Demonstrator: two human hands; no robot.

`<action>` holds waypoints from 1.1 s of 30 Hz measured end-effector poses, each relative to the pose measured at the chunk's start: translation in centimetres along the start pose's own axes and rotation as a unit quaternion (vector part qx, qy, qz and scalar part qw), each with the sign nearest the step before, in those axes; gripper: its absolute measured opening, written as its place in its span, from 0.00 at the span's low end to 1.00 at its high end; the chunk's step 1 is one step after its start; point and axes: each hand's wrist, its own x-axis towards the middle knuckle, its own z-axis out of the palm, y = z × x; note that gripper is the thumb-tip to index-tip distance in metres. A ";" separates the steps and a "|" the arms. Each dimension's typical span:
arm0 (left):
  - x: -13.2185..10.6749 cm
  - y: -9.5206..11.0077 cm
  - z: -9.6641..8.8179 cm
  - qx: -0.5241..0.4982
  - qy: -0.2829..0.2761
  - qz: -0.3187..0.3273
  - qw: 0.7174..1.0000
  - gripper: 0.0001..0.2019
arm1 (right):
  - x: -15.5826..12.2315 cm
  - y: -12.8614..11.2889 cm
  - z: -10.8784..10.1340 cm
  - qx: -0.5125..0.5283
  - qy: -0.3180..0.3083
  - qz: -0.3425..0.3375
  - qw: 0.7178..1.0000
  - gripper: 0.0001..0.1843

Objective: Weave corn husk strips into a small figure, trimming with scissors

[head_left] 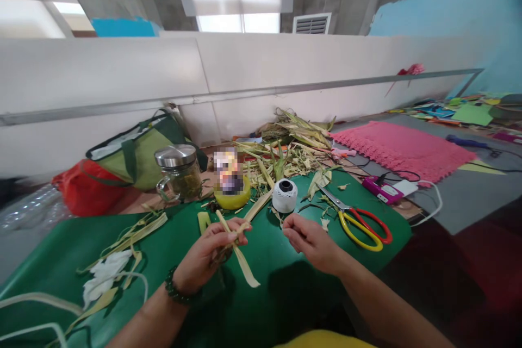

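Observation:
My left hand pinches crossed strips of pale dried corn husk over the green mat. One strip points up to the left, another hangs toward me. To its right, my right hand is closed, fingertips pressed together; whatever they grip is too fine to make out. Just beyond that hand stands a white spool of thread, with a thin strand near its base. Scissors with one red and one yellow handle lie partly open to the right.
Behind the spool is a heap of husks. A lidded glass mug and a yellow round object stand at the back left, near a green bag. A purple power strip with cables and a pink cloth lie right.

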 end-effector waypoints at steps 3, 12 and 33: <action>-0.3 0.3 1.9 0.002 -0.044 -0.023 0.999 0.07 | -0.2 -0.9 0.5 -0.074 0.006 -0.048 0.996 0.11; -0.4 0.2 4.0 -0.045 -0.040 -0.047 0.997 0.06 | -0.4 -1.1 2.1 -0.210 0.062 -0.168 0.961 0.12; -3.5 1.1 2.1 -0.162 0.191 -0.097 0.963 0.10 | 1.5 -2.2 4.0 0.069 -0.066 -0.068 0.993 0.11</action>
